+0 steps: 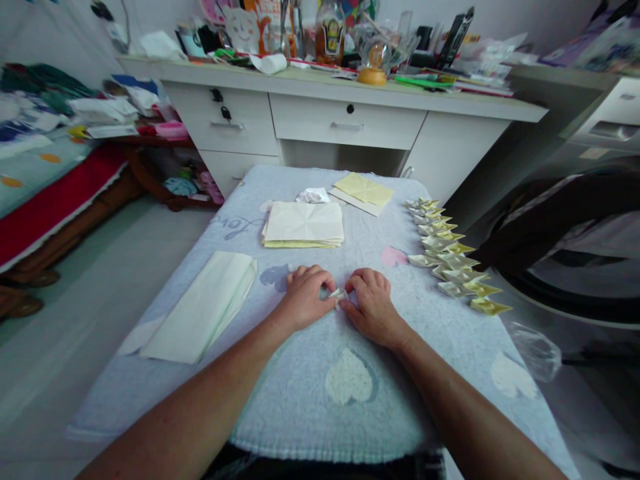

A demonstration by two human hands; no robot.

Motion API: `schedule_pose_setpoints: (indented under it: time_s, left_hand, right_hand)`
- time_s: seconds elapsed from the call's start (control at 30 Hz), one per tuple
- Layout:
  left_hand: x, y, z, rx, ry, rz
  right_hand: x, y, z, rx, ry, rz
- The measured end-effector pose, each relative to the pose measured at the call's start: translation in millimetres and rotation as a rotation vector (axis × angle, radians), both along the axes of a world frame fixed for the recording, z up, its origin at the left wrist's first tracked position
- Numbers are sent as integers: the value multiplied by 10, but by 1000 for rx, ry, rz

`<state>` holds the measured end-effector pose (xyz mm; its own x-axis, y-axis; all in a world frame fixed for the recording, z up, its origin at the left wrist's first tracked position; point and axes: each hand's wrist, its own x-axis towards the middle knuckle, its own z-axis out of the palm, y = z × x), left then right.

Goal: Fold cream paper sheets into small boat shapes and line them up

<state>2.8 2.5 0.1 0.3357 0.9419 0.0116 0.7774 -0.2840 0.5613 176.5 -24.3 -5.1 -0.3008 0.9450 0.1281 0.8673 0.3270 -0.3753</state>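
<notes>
Your forearms (205, 400) lead to a left hand (307, 298) and a right hand (371, 308), both pinching the small folded paper (339, 295) mid-surface (295, 393). Uneven pulling could tear or skew it, and a wide rightward sweep of your arm might scatter the folded paper shapes (455, 260) along the right edge.

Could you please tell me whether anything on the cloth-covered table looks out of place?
Mainly the crumpled white wad behind the stack of creased sheets: it is bunched up, while the stack lies flat and the folded pieces sit in rows at right. Nothing looks spilled.
</notes>
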Motion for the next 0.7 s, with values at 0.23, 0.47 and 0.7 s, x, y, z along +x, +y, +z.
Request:
schedule_pose_setpoints:
  time_s: [0.23, 0.47, 0.7]
  left_hand:
    - [-31, 23, -17, -9, -206, -105]
    - [-68, 36, 18, -57, -288, -173]
    - [-65, 44, 82, -128, -504, -122]
  right_hand:
    - [26, 16, 69, -55, 164, 30]
    - [47, 24, 115, -68, 324, 61]
    - [73, 26, 120, -52, 443, 109]
